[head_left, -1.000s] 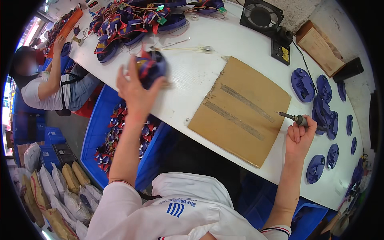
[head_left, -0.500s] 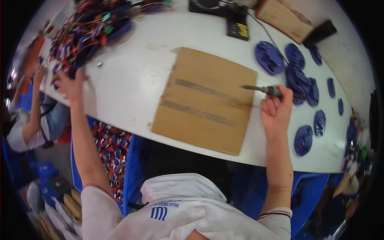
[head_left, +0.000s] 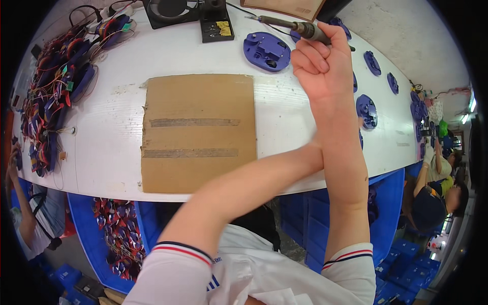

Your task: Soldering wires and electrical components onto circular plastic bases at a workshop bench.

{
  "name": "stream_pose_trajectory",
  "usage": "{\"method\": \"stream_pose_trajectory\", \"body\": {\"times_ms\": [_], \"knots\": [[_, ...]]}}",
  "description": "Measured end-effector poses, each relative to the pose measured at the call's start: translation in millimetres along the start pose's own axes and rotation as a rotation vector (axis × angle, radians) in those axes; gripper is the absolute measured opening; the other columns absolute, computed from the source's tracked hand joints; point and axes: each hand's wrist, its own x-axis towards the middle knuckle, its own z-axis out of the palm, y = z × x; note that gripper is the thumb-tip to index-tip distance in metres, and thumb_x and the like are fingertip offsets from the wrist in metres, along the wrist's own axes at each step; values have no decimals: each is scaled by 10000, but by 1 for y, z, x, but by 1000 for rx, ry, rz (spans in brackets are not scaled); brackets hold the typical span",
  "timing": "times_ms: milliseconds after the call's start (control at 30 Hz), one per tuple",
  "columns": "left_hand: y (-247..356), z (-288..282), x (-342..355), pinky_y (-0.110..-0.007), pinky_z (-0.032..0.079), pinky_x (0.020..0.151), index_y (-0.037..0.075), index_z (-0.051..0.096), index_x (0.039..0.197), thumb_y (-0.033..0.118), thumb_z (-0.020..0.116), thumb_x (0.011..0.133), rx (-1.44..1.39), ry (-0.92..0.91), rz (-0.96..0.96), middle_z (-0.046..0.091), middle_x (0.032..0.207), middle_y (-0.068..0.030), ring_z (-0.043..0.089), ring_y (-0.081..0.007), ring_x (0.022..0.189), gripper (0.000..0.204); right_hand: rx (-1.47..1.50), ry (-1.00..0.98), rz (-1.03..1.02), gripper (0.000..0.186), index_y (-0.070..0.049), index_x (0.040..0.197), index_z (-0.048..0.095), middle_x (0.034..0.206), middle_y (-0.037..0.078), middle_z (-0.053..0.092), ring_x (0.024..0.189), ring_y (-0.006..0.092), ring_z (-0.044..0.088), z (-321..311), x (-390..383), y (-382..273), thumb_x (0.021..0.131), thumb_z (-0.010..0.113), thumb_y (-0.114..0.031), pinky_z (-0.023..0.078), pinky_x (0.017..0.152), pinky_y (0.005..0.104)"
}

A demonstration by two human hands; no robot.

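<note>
My right hand [head_left: 323, 63] is closed around the handle of a soldering iron [head_left: 277, 21], raised over the far right of the white table with its tip pointing left. Beneath and behind my right forearm, my left arm reaches across to the right. Only a small blurred bit of my left hand [head_left: 360, 122] shows past the forearm, beside a purple plastic shell [head_left: 367, 112]; its fingers are hidden. Another purple shell [head_left: 267, 51] lies with its inner side up, left of my right hand. A flat cardboard sheet [head_left: 198, 140] with two grey tape strips rests before me.
A soldering iron stand [head_left: 217, 30] with a yellow sponge is at the back, beside a black fan unit [head_left: 170, 12]. Wired purple and red parts [head_left: 56, 101] heap at the left. Blue bins [head_left: 94, 244] stand below the table edge. Other people work on both sides.
My left hand has left the wired heap, and that arm now crosses under my right one toward the purple shells. The iron in my right hand is raised farther back. The view has turned right.
</note>
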Motion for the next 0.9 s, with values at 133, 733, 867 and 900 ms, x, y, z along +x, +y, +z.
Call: {"method": "stream_pose_trajectory", "body": {"times_ms": [133, 733, 867, 900], "knots": [[11, 1, 0, -301, 388, 881, 59, 470, 1207, 159, 624, 841, -210, -37, -279, 492, 1161, -77, 469, -168, 1027, 409, 16, -18, 8, 214, 28, 724, 549, 436, -79, 328, 308, 20, 189, -11, -6, -8, 855, 492, -132, 165, 316, 161], [126, -231, -166, -421, 346, 925, 132, 543, 1170, 305, 797, 536, 1053, 418, -477, 463, 1185, -184, 448, -335, 1063, 704, 9, 26, 116, 178, -4, 790, 579, 440, -69, 352, 304, 23, 205, -58, -36, 39, 864, 488, -137, 160, 308, 170], [145, -257, -166, -417, 359, 933, 134, 512, 1229, 360, 834, 530, 1081, -65, -88, 429, 1255, -145, 433, -316, 1085, 803, -60, 99, 79, 156, -14, 797, 566, 462, -50, 345, 333, 29, 200, -63, -37, 45, 854, 498, -142, 155, 327, 175], [145, -259, -157, -431, 331, 950, 103, 508, 1211, 371, 826, 519, 1069, -134, -83, 441, 1260, -118, 429, -299, 1095, 807, -64, 90, 87, 156, -14, 797, 566, 462, -50, 345, 333, 29, 200, -64, -38, 48, 854, 498, -142, 155, 327, 175]]}}
